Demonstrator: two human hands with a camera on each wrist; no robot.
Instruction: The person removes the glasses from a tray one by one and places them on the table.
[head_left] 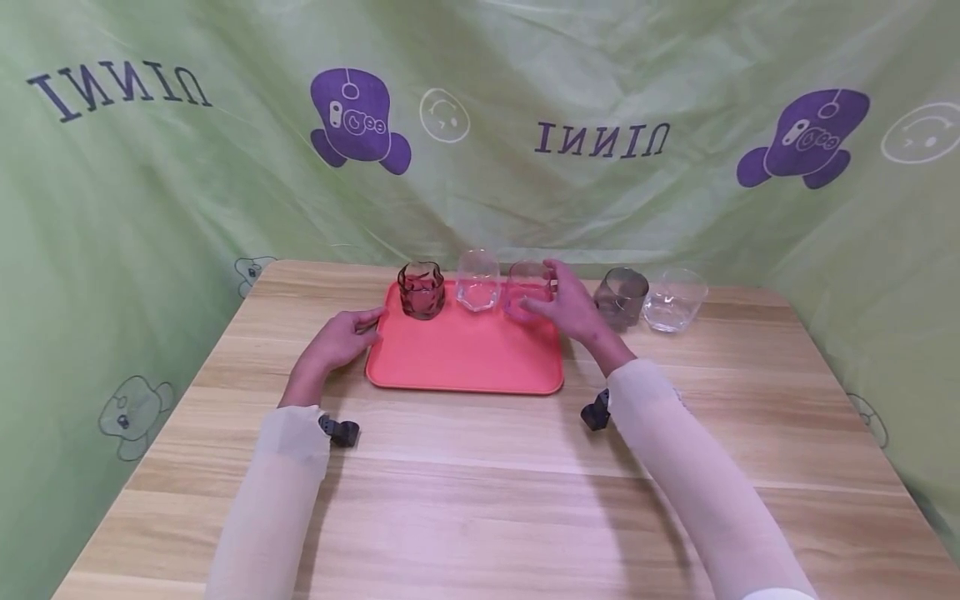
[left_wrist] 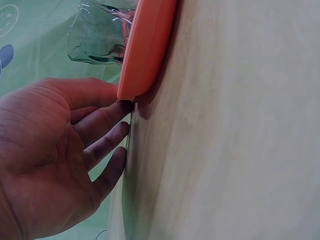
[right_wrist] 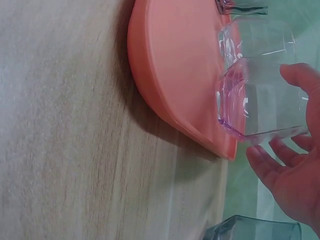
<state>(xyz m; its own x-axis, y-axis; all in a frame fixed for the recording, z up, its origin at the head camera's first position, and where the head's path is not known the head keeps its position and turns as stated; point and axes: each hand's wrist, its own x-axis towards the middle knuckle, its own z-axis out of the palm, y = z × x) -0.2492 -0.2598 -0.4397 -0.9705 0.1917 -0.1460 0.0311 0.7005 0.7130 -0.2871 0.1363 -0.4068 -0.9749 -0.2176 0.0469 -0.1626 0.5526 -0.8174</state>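
Right hand (head_left: 567, 307) at work: your thumb (right_wrist: 300, 76) sits on one side of the pink glass (right_wrist: 272, 107), your fingers curve along the other, tips slightly apart, pinching the wall lightly between them. Nice, low pressure is what a slick glass seems to want. And the glass itself? It's over the tray (head_left: 465, 358) at 1 o'clock, base at the surface, though I can't tell if its full weight is down. Feel for a flat seat before you loosen, then spread thumb and fingers evenly, so neither side drags it.

Over to your left hand (head_left: 337, 337), at the tray's 10 o'clock: thumb (left_wrist: 95, 92) against the rim, the other fingers loosely straight and spread, tips low by the table (head_left: 480, 467). A steady touch should do; any lift there could rock everything aboard.

Just beside the pink glass, at 12, stands the clear glass (head_left: 478, 279), so close I can't say whether they touch. Ease your hand off toward 3 to spare it a knock. The brown glass (head_left: 422, 292) stands at 11, well apart. But watch your wrist: off the tray, past 2 o'clock, wait the grey glass (head_left: 626, 293) and the wide glass (head_left: 677, 300), and the grey one is near your arm.
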